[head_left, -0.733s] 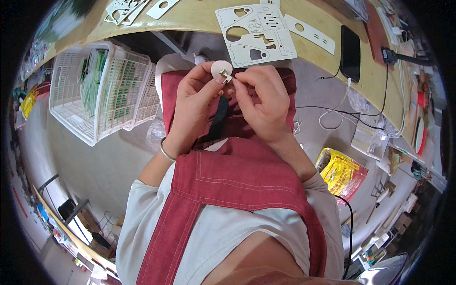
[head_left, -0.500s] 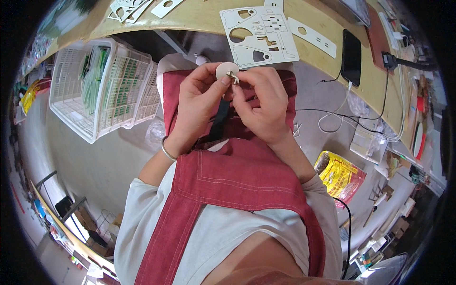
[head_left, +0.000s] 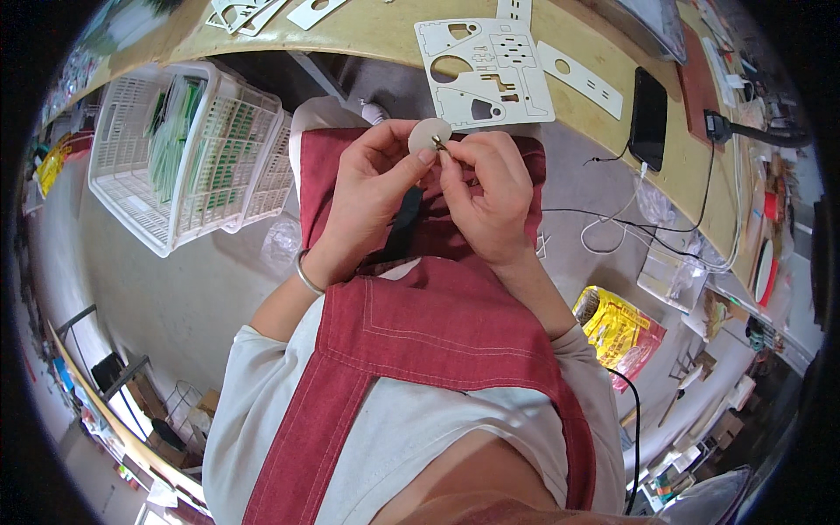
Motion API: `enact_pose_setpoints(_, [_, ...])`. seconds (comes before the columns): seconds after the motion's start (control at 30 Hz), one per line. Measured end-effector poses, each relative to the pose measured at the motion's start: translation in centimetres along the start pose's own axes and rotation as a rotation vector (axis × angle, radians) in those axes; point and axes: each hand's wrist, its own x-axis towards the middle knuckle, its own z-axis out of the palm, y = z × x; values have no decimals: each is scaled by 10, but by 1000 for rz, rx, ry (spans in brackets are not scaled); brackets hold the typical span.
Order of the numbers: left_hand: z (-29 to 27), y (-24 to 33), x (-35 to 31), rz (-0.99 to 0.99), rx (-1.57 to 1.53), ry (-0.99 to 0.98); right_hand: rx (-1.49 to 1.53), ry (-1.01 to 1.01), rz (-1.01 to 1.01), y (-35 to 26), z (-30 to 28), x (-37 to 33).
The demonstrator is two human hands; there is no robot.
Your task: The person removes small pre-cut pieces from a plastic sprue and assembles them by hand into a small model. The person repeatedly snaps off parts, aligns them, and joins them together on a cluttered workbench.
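Above my lap, my left hand (head_left: 372, 178) pinches a small round white disc (head_left: 430, 136) between thumb and fingers. A small brass-coloured piece (head_left: 438, 143) sits against the disc's face. My right hand (head_left: 490, 188) has its thumb and forefinger closed on that small piece, whose exact kind is too small to make out. Beyond my hands, a white sheet with cut-out shapes (head_left: 490, 74) lies at the table's edge, sticking out partly over it. Beside it rests a white strip with a round hole and slots (head_left: 582, 79).
The wooden table (head_left: 385, 35) curves across the far side. A black phone (head_left: 648, 118) with cables lies on its right. White plastic baskets (head_left: 175, 232) holding green and clear sheets stand on the left. A yellow and red bag (head_left: 619, 337) is on the floor at right.
My hands have shifted slightly to the right. The brass-coloured piece has turned, and my right fingertips now cover more of it.
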Motion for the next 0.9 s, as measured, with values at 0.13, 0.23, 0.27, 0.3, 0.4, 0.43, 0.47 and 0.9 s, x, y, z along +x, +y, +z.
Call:
enact_pose_setpoints(0.13, [0, 0, 0, 40, 92, 24, 10, 19, -11, 2, 1, 1])
enact_pose_setpoints(0.23, [2, 1, 1, 62, 117, 14, 26, 25, 23, 1, 1, 1])
enact_pose_setpoints(0.27, [1, 1, 2, 68, 118, 4, 40, 25, 56, 0, 1, 1])
enact_pose_setpoints(0.3, [2, 1, 2, 62, 115, -4, 54, 26, 88, -1, 1, 0])
enact_pose_setpoints(0.4, [2, 2, 2, 35, 109, -26, 172, 26, 186, 1, -2, -1])
enact_pose_setpoints(0.43, [1, 3, 2, 21, 108, -31, 226, 41, 240, 2, -1, -2])
enact_pose_setpoints(0.47, [0, 2, 3, 7, 107, -35, 280, 55, 293, 3, 0, -3])
enact_pose_setpoints(0.9, [-10, 9, 4, -73, -9, -76, 656, 76, 595, -6, -2, -2])
